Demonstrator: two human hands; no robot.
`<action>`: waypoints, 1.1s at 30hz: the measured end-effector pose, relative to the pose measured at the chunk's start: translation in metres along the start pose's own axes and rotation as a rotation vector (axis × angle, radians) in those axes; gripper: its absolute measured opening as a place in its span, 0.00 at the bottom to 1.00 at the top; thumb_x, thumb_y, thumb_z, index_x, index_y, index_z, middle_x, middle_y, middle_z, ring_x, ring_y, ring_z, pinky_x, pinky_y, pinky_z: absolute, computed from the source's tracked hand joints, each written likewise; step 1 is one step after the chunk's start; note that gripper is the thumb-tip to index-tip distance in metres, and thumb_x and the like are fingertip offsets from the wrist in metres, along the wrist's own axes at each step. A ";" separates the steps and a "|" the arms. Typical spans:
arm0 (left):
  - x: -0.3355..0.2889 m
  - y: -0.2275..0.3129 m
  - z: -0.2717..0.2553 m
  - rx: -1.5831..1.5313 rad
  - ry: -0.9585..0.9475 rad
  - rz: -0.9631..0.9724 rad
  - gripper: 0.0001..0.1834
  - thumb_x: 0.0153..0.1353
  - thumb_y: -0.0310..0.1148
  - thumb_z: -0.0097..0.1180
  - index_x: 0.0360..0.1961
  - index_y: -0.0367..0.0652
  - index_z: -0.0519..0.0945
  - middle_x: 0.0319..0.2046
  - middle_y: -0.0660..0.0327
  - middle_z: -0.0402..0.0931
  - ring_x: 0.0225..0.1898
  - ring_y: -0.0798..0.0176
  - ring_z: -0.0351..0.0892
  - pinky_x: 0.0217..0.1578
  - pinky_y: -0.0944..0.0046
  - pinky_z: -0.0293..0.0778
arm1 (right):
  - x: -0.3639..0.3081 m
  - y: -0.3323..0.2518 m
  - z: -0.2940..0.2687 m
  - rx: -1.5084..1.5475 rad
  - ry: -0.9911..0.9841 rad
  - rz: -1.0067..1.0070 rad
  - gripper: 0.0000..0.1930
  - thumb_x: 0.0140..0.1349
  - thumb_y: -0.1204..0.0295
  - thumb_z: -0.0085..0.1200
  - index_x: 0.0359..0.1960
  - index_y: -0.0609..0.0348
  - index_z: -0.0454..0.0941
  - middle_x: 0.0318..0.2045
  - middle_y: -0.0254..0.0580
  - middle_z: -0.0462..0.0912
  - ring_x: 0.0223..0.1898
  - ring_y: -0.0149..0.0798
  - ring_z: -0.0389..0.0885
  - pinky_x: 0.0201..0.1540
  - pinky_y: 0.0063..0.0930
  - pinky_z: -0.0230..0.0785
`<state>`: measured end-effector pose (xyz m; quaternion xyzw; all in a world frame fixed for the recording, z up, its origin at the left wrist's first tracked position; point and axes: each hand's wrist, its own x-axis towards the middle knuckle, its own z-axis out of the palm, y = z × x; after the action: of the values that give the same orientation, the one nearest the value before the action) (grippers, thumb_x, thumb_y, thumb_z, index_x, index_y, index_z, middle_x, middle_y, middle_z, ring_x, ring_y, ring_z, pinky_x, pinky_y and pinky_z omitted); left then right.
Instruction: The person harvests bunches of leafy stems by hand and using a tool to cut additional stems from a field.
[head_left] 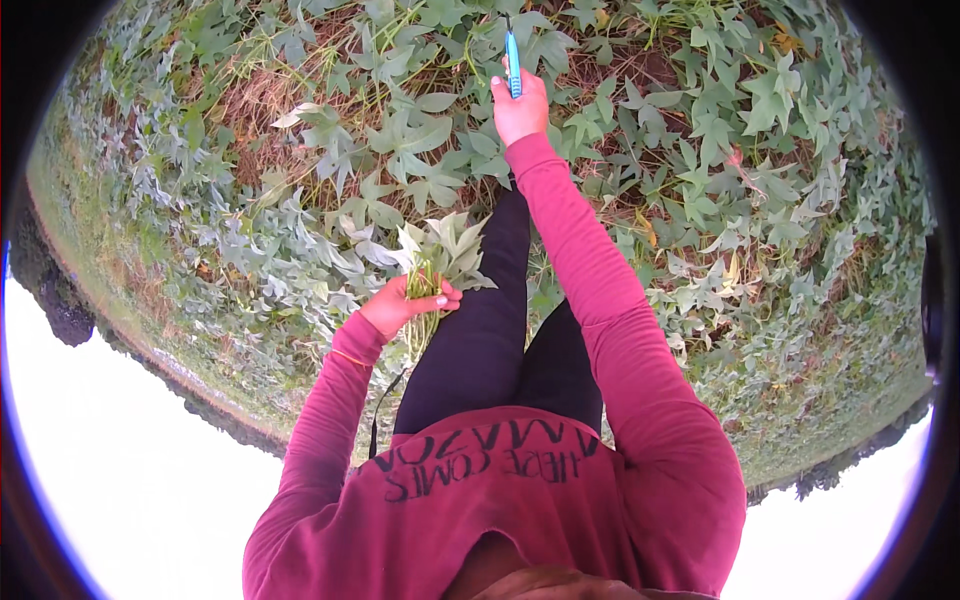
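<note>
In my left hand (405,302) is a bunch of leafy vine cuttings (445,250), with the fingers and thumb wrapped round the green stems. Pale, pointed leaves fan out above the grip, and the stem ends hang below it beside my dark-trousered leg. My right hand (522,112) reaches far forward over the plants, closed round a slim blue-handled knife (513,62). Its narrow dark tip points away from me among the lobed green leaves (412,140). Leaves around the tip hide whether it touches a stem.
Dense, low vines (690,190) spread all around my legs (468,330). Dry brown grass (265,110) shows between the leaves at the left. A thin dark cord (378,415) hangs by my left side. Dark trees (60,300) line the field's edge.
</note>
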<state>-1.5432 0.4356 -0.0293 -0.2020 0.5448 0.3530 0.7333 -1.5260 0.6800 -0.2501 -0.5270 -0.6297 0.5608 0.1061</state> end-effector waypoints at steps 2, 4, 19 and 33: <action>0.023 0.011 0.006 0.075 -0.072 -0.044 0.11 0.63 0.24 0.59 0.47 0.37 0.77 0.43 0.52 0.82 0.47 0.58 0.82 0.52 0.59 0.75 | 0.044 0.011 0.040 0.086 0.090 0.228 0.21 0.63 0.63 0.57 0.54 0.62 0.76 0.45 0.57 0.79 0.44 0.56 0.80 0.52 0.40 0.71; 0.043 0.031 -0.009 0.060 -0.072 0.012 0.12 0.62 0.23 0.59 0.47 0.36 0.77 0.42 0.52 0.83 0.47 0.58 0.82 0.51 0.60 0.75 | 0.071 0.035 0.063 0.354 -0.061 0.605 0.18 0.62 0.65 0.58 0.50 0.63 0.78 0.31 0.50 0.83 0.33 0.47 0.83 0.40 0.37 0.74; 0.151 0.234 0.000 -0.096 0.057 0.383 0.15 0.61 0.31 0.64 0.47 0.35 0.80 0.36 0.60 0.83 0.27 0.72 0.76 0.31 0.67 0.77 | -0.038 -0.142 -0.083 -0.149 -0.428 -0.113 0.19 0.60 0.57 0.61 0.44 0.59 0.77 0.32 0.47 0.83 0.34 0.48 0.83 0.38 0.40 0.73; 0.116 0.204 -0.006 -0.159 -0.072 0.252 0.19 0.60 0.28 0.64 0.52 0.34 0.77 0.38 0.58 0.81 0.28 0.73 0.75 0.33 0.67 0.77 | 0.152 -0.038 -0.123 -0.611 0.082 0.161 0.21 0.67 0.53 0.52 0.48 0.58 0.76 0.39 0.47 0.84 0.41 0.51 0.84 0.45 0.47 0.75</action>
<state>-1.6794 0.6028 -0.1225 -0.1767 0.5097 0.4912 0.6839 -1.5217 0.8793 -0.2461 -0.6046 -0.7206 0.3306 -0.0768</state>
